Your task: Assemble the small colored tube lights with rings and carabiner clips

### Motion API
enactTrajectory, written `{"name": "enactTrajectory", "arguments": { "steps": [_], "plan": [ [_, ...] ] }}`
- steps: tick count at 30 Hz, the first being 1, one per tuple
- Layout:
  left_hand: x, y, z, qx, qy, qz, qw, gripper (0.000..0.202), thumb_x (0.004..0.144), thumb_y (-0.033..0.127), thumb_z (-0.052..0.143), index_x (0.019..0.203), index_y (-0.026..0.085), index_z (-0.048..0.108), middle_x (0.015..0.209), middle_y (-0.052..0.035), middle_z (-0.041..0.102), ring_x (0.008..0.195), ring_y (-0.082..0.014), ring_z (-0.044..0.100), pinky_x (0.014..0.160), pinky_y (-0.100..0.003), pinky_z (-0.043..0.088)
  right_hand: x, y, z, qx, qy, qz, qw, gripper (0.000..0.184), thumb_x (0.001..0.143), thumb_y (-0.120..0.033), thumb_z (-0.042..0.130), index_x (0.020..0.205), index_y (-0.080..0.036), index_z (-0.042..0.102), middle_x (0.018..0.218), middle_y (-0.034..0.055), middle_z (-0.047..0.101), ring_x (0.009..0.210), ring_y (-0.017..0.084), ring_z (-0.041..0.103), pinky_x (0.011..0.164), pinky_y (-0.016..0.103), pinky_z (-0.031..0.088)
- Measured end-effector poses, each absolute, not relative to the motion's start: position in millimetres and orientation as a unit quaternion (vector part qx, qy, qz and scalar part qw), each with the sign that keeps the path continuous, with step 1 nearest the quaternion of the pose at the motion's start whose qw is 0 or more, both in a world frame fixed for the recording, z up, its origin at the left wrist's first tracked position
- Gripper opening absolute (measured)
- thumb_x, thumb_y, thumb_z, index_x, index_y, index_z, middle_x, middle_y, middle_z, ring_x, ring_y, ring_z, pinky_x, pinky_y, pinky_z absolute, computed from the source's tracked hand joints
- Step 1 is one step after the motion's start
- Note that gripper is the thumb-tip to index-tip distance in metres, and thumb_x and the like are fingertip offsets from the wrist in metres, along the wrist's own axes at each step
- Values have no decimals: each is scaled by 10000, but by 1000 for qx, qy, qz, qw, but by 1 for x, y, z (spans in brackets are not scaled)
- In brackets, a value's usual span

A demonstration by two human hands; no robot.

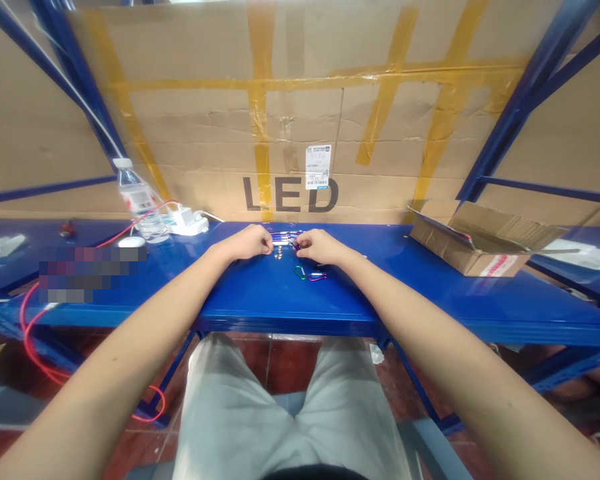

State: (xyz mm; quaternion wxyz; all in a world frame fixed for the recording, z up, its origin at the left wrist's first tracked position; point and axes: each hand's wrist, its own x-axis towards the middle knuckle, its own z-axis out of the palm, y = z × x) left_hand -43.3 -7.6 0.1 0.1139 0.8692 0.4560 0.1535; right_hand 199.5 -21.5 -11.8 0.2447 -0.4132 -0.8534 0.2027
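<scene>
My left hand (pixel 254 241) rests on the blue table with its fingers curled together, beside the left end of a row of shiny purple-blue rods (pixel 286 236). Whatever its fingertips hold, if anything, is hidden. My right hand (pixel 321 247) is closed in a pinch at the right end of the rods, on a small dark purple piece (pixel 295 245) too small to name. Between the hands lie several tiny metallic pieces (pixel 279 253). Closer to me are a green carabiner (pixel 299 272) and a purple carabiner (pixel 317 276), side by side near my right wrist.
An open cardboard box (pixel 465 243) stands on the table (pixel 280 300) at right. On the left are a water bottle (pixel 143 203), a white power strip (pixel 190 224) with plugs, and a red cable (pixel 26 317) hanging over the edge. A large cardboard sheet (pixel 205 147) backs the table.
</scene>
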Motion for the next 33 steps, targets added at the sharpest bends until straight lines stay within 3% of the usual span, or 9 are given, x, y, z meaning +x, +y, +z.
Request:
{"name": "enactTrajectory", "arguments": {
  "steps": [4,11,22,33],
  "plan": [
    [-38,-11,-1,875,435,182,105,101,761,190,657,802,201,748,811,-12,744,733,-169,646,695,-292,483,200,-18,-14,-408,-851,209,257,86,769,-111,661,802,-154,727,812,31,715,768,162,612,738,275,442],
    [-5,-30,-4,872,310,375,-52,132,913,229,618,1034,183,645,954,-49,703,887,-180,643,844,-331,512,201,-8,-19,-419,-833,189,308,246,731,-33,647,890,-160,785,849,25,764,805,181,654,750,274,452],
    [4,-35,-13,901,254,332,-112,201,991,184,516,1174,189,599,1048,-80,679,1001,-204,639,885,-355,520,200,-4,-19,-382,-835,184,351,301,751,-22,613,957,-151,791,855,36,767,827,189,671,721,258,437],
    [5,-30,-15,907,234,324,-135,177,1018,203,467,1136,182,597,1006,-91,658,962,-212,611,862,-375,518,200,-4,-19,-409,-834,138,345,241,748,-50,623,885,-156,790,791,23,710,732,159,606,691,261,408]
  ]
}}
